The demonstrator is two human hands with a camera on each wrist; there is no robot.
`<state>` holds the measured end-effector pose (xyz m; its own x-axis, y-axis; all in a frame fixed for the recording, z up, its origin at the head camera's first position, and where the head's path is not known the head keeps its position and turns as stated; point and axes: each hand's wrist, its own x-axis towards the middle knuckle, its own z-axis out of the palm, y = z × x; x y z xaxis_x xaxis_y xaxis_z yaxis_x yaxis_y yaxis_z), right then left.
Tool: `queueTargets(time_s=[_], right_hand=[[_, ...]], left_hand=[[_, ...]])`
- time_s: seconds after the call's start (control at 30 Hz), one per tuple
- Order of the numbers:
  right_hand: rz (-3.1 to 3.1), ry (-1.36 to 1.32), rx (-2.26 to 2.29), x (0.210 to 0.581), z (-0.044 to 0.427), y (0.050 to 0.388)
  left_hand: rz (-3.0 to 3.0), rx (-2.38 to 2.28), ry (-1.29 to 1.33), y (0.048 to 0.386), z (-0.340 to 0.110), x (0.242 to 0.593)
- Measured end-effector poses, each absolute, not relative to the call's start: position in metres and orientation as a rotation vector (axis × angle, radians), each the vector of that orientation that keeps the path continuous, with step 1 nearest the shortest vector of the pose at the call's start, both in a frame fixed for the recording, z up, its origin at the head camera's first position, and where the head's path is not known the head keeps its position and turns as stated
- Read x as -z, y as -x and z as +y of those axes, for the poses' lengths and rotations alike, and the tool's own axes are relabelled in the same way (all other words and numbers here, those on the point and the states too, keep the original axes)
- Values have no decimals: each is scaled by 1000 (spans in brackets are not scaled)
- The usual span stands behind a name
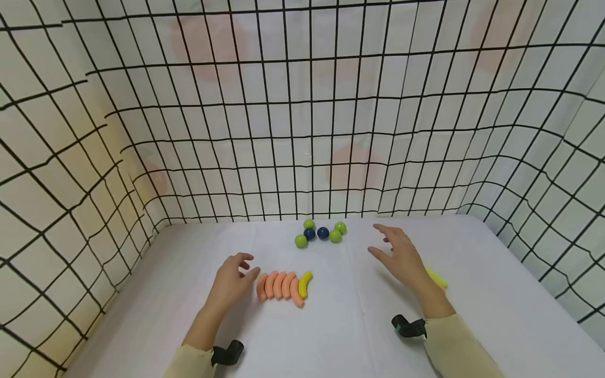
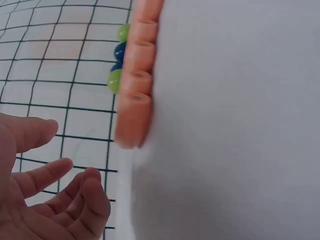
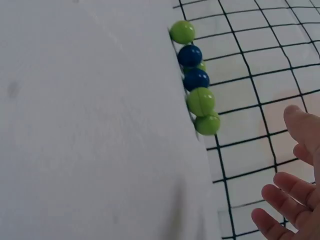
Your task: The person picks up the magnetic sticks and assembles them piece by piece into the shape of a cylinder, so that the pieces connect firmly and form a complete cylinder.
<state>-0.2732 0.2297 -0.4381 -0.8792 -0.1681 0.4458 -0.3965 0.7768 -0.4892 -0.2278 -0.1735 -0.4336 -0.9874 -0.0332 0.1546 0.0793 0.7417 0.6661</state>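
My left hand [image 1: 230, 284] hovers just left of a row of several orange, sausage-like curved pieces [image 1: 278, 286], with its fingers loosely bent and nothing in them. At the right end of that row lies a small yellow banana [image 1: 304, 285]. In the left wrist view the nearest orange piece [image 2: 133, 122] stands apart from the fingertips. My right hand [image 1: 400, 258] is held above the table on the right, fingers spread and holding nothing. A yellow-green piece [image 1: 436, 277] sits partly hidden behind the right forearm, with a sliver of something pinkish under it.
Toward the back of the white table [image 1: 331, 325] sit several green balls [image 1: 301, 241] and two dark blue balls [image 1: 323, 233]. A black wire grid [image 1: 310, 137] over white sheeting encloses the back and both sides. Each wrist carries a black camera mount [image 1: 409, 326].
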Motion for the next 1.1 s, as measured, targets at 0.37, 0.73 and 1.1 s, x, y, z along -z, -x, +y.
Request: queueTargets(time_s=[0.37,0.73,1.1], right_hand=[[-2744,-275,-1307,450,189,305],[-2697,-114,-1491,467,159,331],[-2781,-91,-1280,469,145,343]], left_hand=[[-2767,1477,-117,229,-173,461],[-2826,1309,-15,231,-175,463],[-2828,1224,33,231,-175,462]])
